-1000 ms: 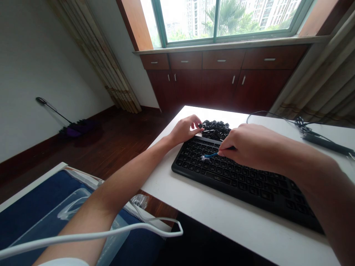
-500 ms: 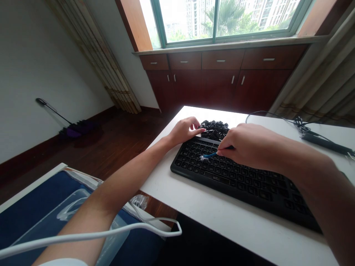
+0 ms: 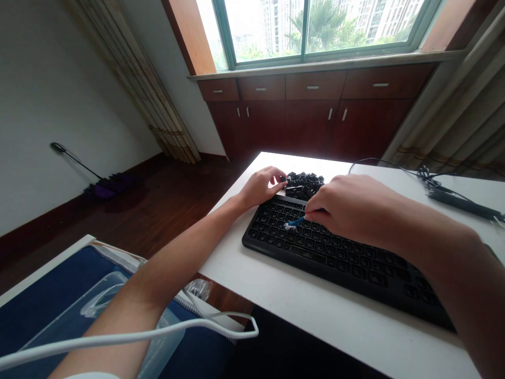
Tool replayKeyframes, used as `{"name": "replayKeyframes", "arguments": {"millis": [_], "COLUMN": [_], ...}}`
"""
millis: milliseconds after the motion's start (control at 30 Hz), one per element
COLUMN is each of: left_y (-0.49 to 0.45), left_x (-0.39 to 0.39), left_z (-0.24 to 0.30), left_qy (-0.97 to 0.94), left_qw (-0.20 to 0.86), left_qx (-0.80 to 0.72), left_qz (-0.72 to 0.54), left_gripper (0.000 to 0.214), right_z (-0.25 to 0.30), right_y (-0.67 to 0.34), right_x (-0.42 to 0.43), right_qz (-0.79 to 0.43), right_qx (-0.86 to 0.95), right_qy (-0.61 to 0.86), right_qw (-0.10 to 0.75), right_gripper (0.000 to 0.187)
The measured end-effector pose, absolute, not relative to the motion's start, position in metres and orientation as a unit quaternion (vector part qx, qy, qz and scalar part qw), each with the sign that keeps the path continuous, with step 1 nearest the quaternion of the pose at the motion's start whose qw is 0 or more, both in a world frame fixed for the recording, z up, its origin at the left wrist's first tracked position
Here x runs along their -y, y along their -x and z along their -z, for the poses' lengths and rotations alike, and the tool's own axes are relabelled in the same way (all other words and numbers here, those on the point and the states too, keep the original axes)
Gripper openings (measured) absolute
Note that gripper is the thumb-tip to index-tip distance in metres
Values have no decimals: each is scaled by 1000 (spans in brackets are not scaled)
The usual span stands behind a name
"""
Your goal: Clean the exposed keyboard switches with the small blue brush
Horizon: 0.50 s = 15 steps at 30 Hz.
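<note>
Your right hand (image 3: 349,208) is clenched around a small blue brush (image 3: 295,222). The brush's white bristles project past your fingertips toward your left hand and touch the keys of the black keyboard (image 3: 347,258), which lies directly beneath this hand. Your left hand (image 3: 261,185) rests with curled fingers on the keyboard's far corner; whether it pinches anything cannot be determined. A pile of loose keycaps (image 3: 304,184) sits between both hands, just beyond the keyboard, on the white table (image 3: 315,310).
</note>
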State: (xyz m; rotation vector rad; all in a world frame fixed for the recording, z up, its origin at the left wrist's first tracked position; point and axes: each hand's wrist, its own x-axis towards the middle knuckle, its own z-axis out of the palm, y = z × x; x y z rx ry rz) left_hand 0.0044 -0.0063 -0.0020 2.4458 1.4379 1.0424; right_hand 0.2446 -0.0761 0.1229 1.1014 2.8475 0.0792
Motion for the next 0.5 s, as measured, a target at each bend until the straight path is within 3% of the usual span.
{"name": "replayKeyframes", "arguments": {"millis": [500], "left_y": [-5], "left_x": [9], "left_z": [0], "left_qy": [-808], "left_qw": [57], "left_qx": [-476], "left_qz": [-342], "left_gripper": [18], "right_z": [-121], "right_y": [-239], "right_x": [81], "right_qz": [-51], "right_qx": [-954], "right_qy": [-284], "right_qw": [-82], "right_gripper": [32]}}
